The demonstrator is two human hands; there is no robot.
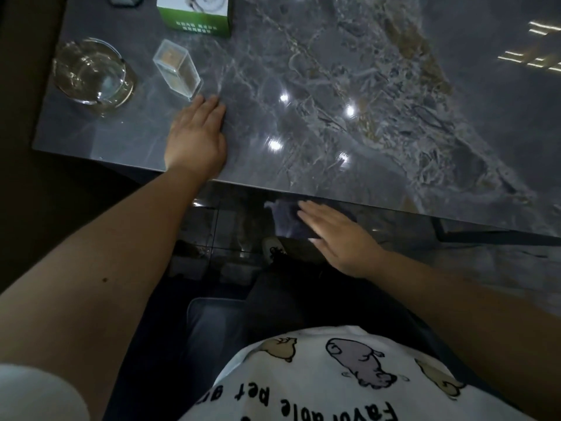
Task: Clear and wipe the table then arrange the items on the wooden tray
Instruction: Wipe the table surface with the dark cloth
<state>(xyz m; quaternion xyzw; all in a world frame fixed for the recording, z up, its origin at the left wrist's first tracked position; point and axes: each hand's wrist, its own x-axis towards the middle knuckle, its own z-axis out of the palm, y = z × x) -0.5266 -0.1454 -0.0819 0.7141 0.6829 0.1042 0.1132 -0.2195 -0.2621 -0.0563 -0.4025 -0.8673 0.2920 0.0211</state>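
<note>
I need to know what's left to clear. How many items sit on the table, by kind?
Glass ashtray: 1
Clear toothpick holder: 1
Green and white box: 1
Dark object at the top edge, cut off and unidentifiable: 1
Total: 4

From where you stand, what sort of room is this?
Probably a dining or sitting area, in a home or restaurant. A polished marble table carries a glass ashtray, a clear toothpick holder and a green-and-white box, above a glossy tiled floor.
</note>
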